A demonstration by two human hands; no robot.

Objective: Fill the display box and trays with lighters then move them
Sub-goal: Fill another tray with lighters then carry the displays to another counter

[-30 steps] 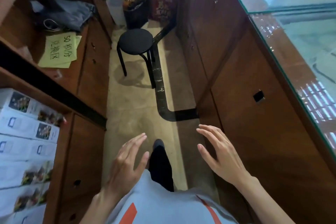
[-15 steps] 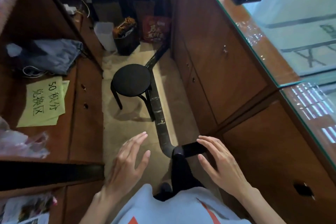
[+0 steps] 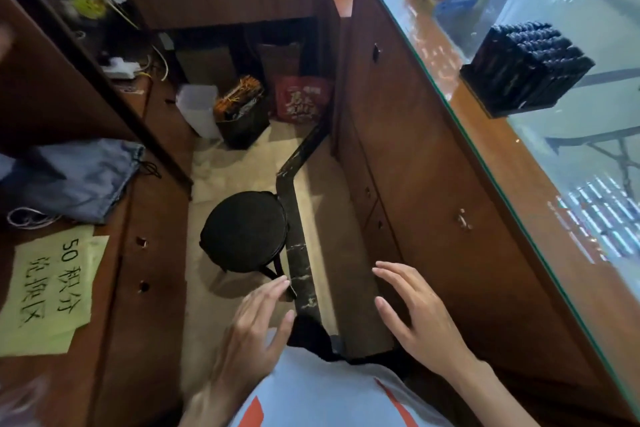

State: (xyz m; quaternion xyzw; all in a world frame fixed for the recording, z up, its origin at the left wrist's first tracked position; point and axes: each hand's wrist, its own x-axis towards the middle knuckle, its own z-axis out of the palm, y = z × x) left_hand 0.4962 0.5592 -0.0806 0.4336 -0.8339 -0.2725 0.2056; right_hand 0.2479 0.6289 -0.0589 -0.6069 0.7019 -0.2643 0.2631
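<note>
You are holding left hand (image 3: 249, 329) and right hand (image 3: 422, 319) empty, fingers (image 3: 394, 274) spread, near the stool (image 3: 244, 230), probably ready for the lighter tray (image 3: 526, 76).

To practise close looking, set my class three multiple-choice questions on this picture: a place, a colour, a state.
1. Where does the black lighter tray stand? A on the floor; B on the glass counter; C on the left shelf.
2. What colour is the stool seat? A red; B white; C black.
3. What do the left hand and right hand hold? A nothing; B a lighter each; C the tray.
Key: 1B, it sits on the glass top. 2C, the round seat is black. 3A, both hands are spread, empty.
</note>
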